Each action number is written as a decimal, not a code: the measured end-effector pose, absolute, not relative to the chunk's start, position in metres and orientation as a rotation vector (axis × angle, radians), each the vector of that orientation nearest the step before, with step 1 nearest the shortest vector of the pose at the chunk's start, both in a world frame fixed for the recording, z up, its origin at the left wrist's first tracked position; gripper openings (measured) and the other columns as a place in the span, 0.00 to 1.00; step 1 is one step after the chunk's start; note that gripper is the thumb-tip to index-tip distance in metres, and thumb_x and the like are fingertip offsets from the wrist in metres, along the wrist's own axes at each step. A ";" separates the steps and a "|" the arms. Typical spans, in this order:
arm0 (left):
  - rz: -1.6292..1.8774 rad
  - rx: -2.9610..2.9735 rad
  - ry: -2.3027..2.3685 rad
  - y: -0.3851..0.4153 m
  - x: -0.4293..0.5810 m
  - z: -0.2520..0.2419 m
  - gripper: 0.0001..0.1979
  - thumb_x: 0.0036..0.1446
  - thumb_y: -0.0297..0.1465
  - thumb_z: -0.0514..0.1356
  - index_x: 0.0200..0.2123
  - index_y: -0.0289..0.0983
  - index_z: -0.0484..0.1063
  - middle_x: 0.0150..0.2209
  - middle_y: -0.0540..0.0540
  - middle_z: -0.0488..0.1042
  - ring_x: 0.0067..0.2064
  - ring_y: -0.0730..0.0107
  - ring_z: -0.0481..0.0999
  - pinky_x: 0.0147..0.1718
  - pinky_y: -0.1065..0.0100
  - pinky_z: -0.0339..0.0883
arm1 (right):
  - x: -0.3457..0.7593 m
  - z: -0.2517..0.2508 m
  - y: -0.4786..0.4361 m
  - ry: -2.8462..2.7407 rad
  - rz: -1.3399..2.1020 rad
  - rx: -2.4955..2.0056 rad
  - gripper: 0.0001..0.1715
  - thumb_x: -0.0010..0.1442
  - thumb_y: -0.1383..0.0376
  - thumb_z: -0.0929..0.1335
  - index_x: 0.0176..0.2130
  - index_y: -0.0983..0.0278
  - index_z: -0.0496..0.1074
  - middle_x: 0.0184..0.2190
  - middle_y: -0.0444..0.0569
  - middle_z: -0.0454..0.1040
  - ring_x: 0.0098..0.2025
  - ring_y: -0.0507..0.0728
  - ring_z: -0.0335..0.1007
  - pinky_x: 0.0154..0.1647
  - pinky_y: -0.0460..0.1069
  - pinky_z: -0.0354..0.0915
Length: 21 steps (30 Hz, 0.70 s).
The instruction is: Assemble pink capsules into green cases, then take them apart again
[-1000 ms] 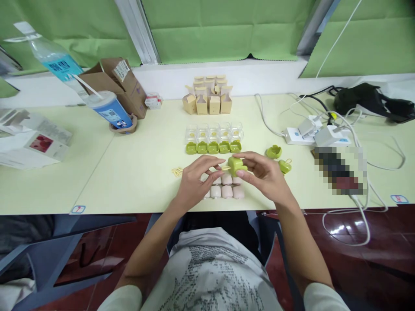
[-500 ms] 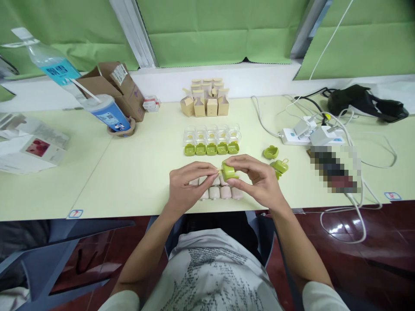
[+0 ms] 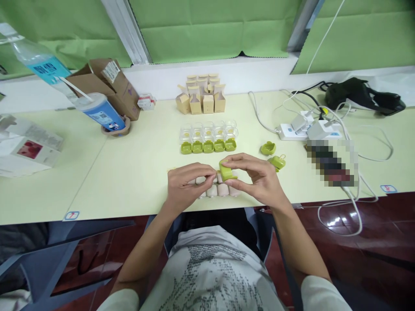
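Observation:
Between thumb and fingers, my right hand (image 3: 257, 178) grips a small glossy green plastic cup (image 3: 226, 172), turned on its side. My left hand (image 3: 188, 185) is closed in a pinch on a thin yellow cord (image 3: 218, 172) at the cup's left end; little of the cord shows. Pale beige and pinkish rounded pieces (image 3: 223, 190) lie in rows below, partly covered by both hands. Beyond them stands a row of green cups (image 3: 208, 147) before clear plastic covers (image 3: 208, 130). Right of my hands are a scalloped green cup (image 3: 268, 148) and a green piece with a cord loop (image 3: 277, 163).
Small open cardboard boxes (image 3: 207, 103) stand at the back. To the left are a blue drink cup (image 3: 105, 116), a bottle (image 3: 48, 69), a brown carton (image 3: 125, 97) and a white box (image 3: 35, 151). A power strip (image 3: 288, 132) with cables occupies the right.
The view has shifted slightly, moving the table items a little up and left in the picture. Both hands keep their hold on the green cup and its cord.

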<state>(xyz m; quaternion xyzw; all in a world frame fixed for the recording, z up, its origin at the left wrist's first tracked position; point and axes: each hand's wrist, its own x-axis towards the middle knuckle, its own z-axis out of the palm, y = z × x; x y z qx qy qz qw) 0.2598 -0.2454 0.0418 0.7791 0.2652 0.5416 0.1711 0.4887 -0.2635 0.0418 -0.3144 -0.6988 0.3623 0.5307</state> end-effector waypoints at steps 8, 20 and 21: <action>1.545 2.181 0.688 -0.244 0.257 0.044 0.09 0.61 0.19 0.72 0.39 0.39 0.85 0.37 0.47 0.87 0.38 0.71 0.86 0.41 0.72 0.81 | 0.481 0.037 -0.262 -1.614 0.919 -0.697 0.25 0.63 0.65 0.81 0.58 0.49 0.84 0.54 0.49 0.84 0.59 0.61 0.79 0.60 0.59 0.77; 1.104 1.669 0.667 -0.245 0.242 0.043 0.24 0.50 0.34 0.82 0.51 0.46 0.86 0.47 0.45 0.74 0.39 0.73 0.78 0.32 0.73 0.78 | 0.477 0.045 -0.273 -1.447 1.477 -0.817 0.29 0.55 0.56 0.85 0.47 0.58 0.71 0.46 0.47 0.83 0.46 0.56 0.83 0.53 0.53 0.77; 1.092 1.686 0.665 -0.246 0.241 0.043 0.22 0.51 0.34 0.81 0.50 0.46 0.87 0.47 0.45 0.75 0.38 0.74 0.77 0.33 0.73 0.77 | 0.477 0.045 -0.273 -1.448 1.485 -0.830 0.28 0.55 0.55 0.85 0.46 0.58 0.72 0.44 0.47 0.82 0.45 0.56 0.83 0.52 0.52 0.77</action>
